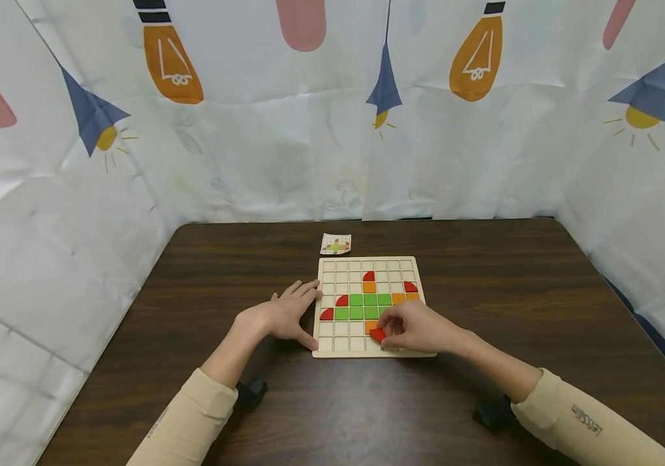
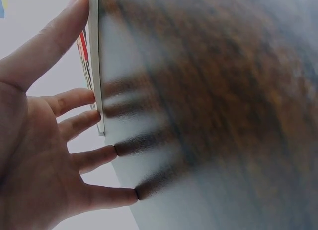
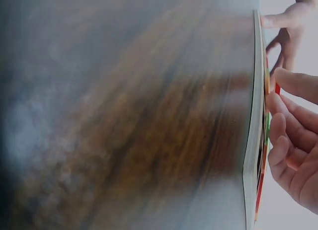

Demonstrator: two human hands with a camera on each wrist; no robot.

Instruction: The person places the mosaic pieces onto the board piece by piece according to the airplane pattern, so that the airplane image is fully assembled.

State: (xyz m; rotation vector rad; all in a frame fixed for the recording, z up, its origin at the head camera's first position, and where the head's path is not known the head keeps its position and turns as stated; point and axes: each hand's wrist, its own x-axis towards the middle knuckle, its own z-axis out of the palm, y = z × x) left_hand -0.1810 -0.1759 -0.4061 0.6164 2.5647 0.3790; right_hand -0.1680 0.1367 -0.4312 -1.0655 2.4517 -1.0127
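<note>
A pale wooden grid board (image 1: 341, 344) lies on the dark table, with green squares (image 1: 363, 306), several orange squares (image 1: 369, 287) and red quarter-round pieces (image 1: 327, 314) set in its cells. My right hand (image 1: 416, 325) pinches a red piece (image 1: 377, 334) between thumb and fingers, low over the board's near part, beside an orange square. In the right wrist view that red piece (image 3: 277, 86) shows edge-on at the thumb tip. My left hand (image 1: 283, 315) has its fingers spread, thumb and fingertips at the board's left edge; the left wrist view shows the open palm (image 2: 39, 155).
Behind the board lies a small pattern card (image 1: 336, 244) with a coloured figure on a grid. The brown wood-grain table (image 1: 239, 259) reaches back to a white curtain (image 1: 251, 149) printed with lamps and bulbs. A dark wrist device (image 1: 251, 393) sits under the left forearm.
</note>
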